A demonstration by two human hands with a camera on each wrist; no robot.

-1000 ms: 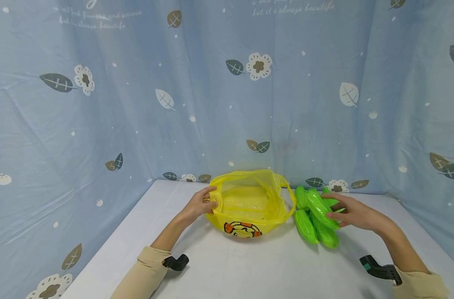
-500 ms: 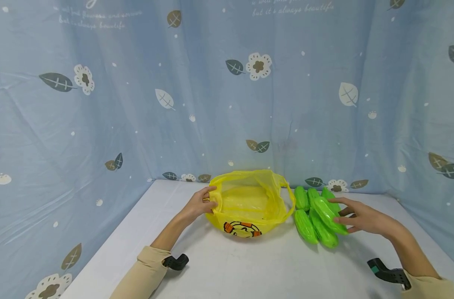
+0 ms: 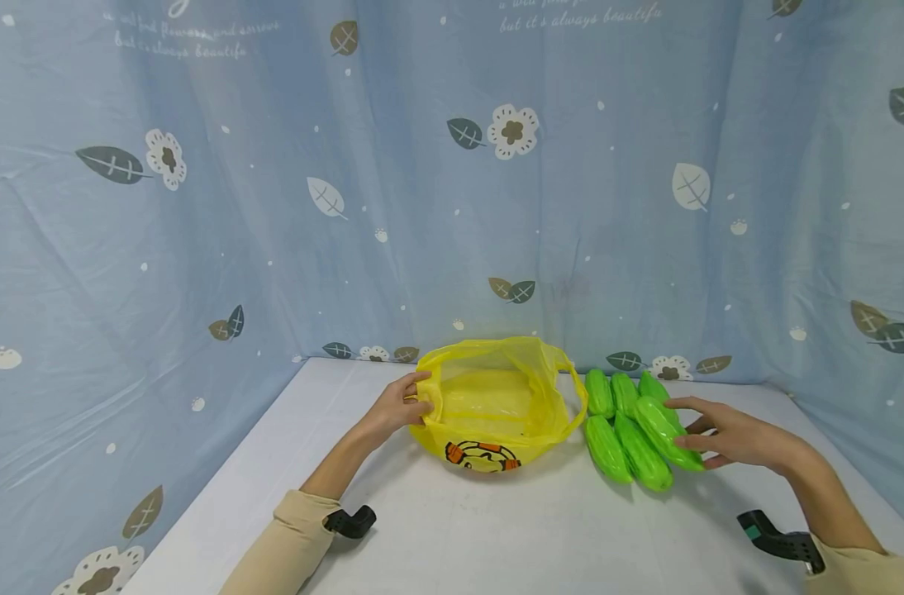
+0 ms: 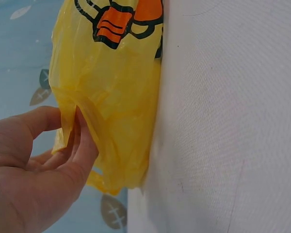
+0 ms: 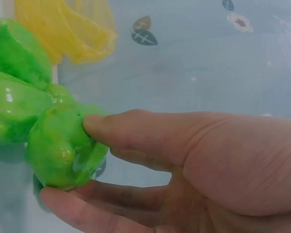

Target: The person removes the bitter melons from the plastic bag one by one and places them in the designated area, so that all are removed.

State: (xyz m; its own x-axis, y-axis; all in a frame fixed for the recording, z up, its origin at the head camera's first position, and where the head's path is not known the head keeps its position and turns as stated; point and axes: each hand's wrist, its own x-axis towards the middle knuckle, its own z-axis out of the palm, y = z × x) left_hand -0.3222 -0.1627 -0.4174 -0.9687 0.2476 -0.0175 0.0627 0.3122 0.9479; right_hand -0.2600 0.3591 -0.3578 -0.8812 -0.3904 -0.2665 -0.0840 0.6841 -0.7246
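Observation:
A yellow plastic bag (image 3: pixel 489 413) with a cartoon duck print stands mouth open, its handle loop out to the right. My left hand (image 3: pixel 388 413) pinches its left edge; in the left wrist view the thumb and fingers close on the bunched yellow film (image 4: pixel 70 121). Glossy green cucumber-like vegetables (image 3: pixel 606 446) lie in two rows beside the bag. The front-right cucumber-like vegetable (image 3: pixel 663 430) is held by my right hand (image 3: pixel 742 434). In the right wrist view the thumb (image 5: pixel 99 126) rests on its near end (image 5: pixel 63 145), with fingers around the lower side.
The white tabletop (image 3: pixel 511 537) stretches in front of the bag and vegetables. Behind and to the left hangs a blue curtain (image 3: pixel 422 207) printed with leaves and flowers. Black camera mounts (image 3: pixel 351 522) sit on both wrists.
My right hand has carried one green cucumber-like vegetable off the top of the others, rightward and down beside them. My left hand and the bag have stayed put.

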